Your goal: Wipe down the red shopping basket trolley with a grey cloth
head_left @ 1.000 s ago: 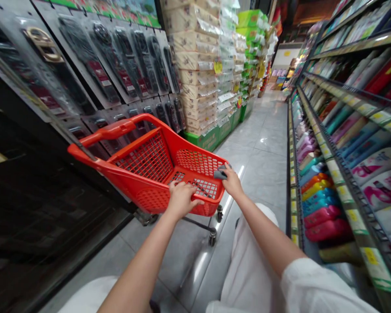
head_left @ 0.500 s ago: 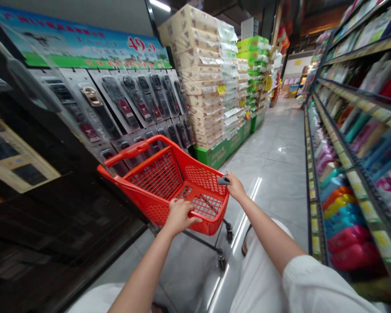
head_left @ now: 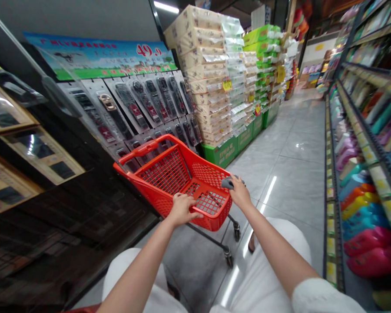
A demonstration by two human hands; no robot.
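A red plastic shopping cart [head_left: 169,174] stands in front of me in a shop aisle, its basket holding nothing. My left hand [head_left: 181,208] is closed over the near rim of the basket. My right hand [head_left: 239,193] grips the grey handle end [head_left: 227,183] at the basket's right corner. The cart's red handle bar [head_left: 143,150] is on the far left side, tilted away from me. Its small wheels [head_left: 230,261] rest on the grey tiled floor.
On the left are a dark display case [head_left: 52,208] and a wall of packaged goods on hooks [head_left: 143,104]. Stacked tissue packs [head_left: 208,74] rise ahead on the left. Shelves of colourful packs [head_left: 361,174] line the right side. The tiled aisle [head_left: 296,148] runs ahead.
The cart and I have moved forward along the aisle, and the view has lifted. Both hands keep the same hold on the cart.
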